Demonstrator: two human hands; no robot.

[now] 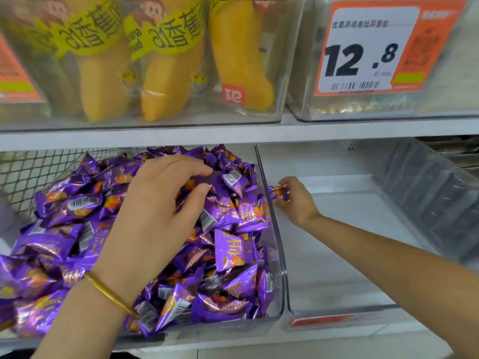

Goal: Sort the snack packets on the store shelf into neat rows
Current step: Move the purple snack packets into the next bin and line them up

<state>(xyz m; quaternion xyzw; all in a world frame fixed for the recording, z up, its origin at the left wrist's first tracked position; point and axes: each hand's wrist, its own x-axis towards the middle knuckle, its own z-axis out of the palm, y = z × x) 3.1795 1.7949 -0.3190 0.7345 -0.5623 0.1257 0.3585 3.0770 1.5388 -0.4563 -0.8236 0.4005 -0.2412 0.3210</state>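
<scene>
The work area is a white store shelf [233, 134] with two tiers. On the upper tier, clear bins hold yellow banana-bread packs [176, 81], and an orange price tag [363, 47] reading 12.8 sits on the front of the bin at the right. On the lower tier, two clear bins stand side by side. The left bin [281, 268] holds a loose heap of purple snack packets [233, 247], and wire mesh [31, 172] shows behind its back left corner. The heaped packets point in all directions, some barcode side up, with no common long axis. The left hand [155, 208], with a gold bangle [108, 294] on the wrist, lies over the middle of the heap. Its thumb and forefinger are curled toward the bin's back right corner and pinch a dark packet [217, 177], whose long axis runs roughly left to right. The right hand [295, 200] is inside the right bin [337, 229], close against that bin's left wall and toward its back edge. Its fingers are curled around a single packet [278, 192]. This packet's long axis also runs roughly left to right, one crimped end pointing at the left wall. An orange label [321, 321] lies along the right bin's front edge.
</scene>
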